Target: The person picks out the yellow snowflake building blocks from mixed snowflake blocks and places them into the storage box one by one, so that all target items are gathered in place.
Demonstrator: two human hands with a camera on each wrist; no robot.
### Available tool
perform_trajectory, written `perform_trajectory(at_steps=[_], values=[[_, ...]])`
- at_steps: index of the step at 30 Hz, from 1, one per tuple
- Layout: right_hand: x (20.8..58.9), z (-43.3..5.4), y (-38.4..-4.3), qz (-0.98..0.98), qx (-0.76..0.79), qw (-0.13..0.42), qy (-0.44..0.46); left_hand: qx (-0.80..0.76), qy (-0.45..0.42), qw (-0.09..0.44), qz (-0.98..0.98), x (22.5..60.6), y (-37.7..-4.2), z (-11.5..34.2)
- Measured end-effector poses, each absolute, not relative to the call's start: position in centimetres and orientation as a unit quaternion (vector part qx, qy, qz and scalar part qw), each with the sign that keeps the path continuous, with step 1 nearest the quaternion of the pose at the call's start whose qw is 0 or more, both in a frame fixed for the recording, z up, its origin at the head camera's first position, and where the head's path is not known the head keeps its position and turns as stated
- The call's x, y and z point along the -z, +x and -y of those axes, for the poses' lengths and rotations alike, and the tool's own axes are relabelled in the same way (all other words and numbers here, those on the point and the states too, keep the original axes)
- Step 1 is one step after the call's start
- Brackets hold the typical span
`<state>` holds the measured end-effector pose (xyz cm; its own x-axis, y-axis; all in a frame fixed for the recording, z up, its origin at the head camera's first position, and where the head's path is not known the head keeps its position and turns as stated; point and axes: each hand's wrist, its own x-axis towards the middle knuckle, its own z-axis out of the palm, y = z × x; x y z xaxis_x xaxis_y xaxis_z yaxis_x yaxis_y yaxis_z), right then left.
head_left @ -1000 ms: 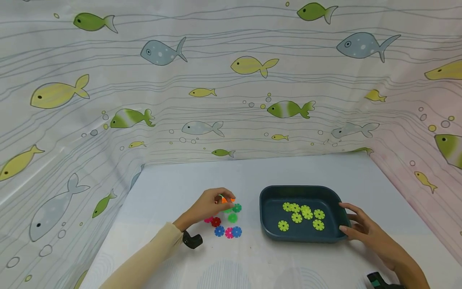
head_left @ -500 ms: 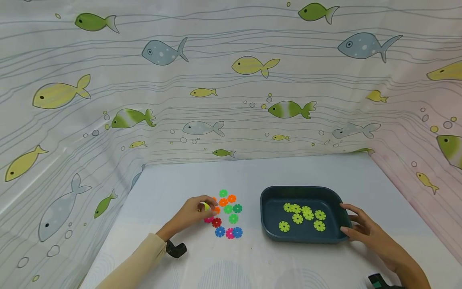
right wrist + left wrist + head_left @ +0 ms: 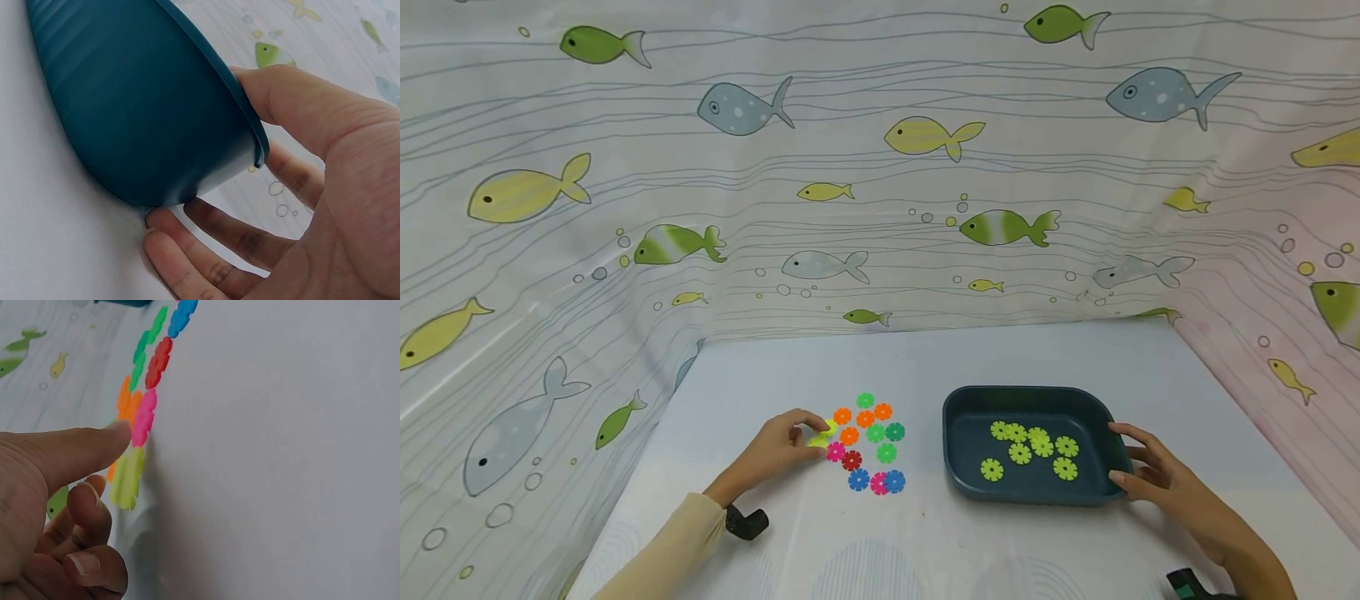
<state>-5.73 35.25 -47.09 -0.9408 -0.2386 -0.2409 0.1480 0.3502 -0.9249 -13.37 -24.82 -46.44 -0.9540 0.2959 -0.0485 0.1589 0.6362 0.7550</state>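
My left hand [image 3: 777,446] is over the left end of a group of notched plastic discs, thumb and index finger spread apart. Beneath its fingertips lie yellow discs [image 3: 128,480], partly covered in the head view. A pink disc [image 3: 836,451] lies right by the thumb, with orange discs [image 3: 848,436] just beyond. At the right, my right hand [image 3: 1157,471] holds the end of a dark blue tray [image 3: 958,486]. In the right wrist view its fingers [image 3: 181,253] reach under the tray's end, and one digit lies along the rim. Several yellow-green discs [image 3: 1020,453] lie inside the tray.
Green discs [image 3: 887,452], a red disc [image 3: 852,460] and blue discs [image 3: 858,480] lie between the left hand and the tray. The white table [image 3: 917,542] meets a fish-printed sheet [image 3: 820,225] at the back and sides.
My left hand has moved left, from over the orange and green discs to the yellow ones, uncovering the discs it hid. The right hand stays at the tray.
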Motion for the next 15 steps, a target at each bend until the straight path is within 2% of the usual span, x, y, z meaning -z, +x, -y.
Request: perform_trajectory(at_steps=[15], values=[[47.16,-35.37,-5.81,-0.805,0.568,0.167,-0.025,-0.379,0.101,0.078,-0.917,47.07,-13.16,25.35]])
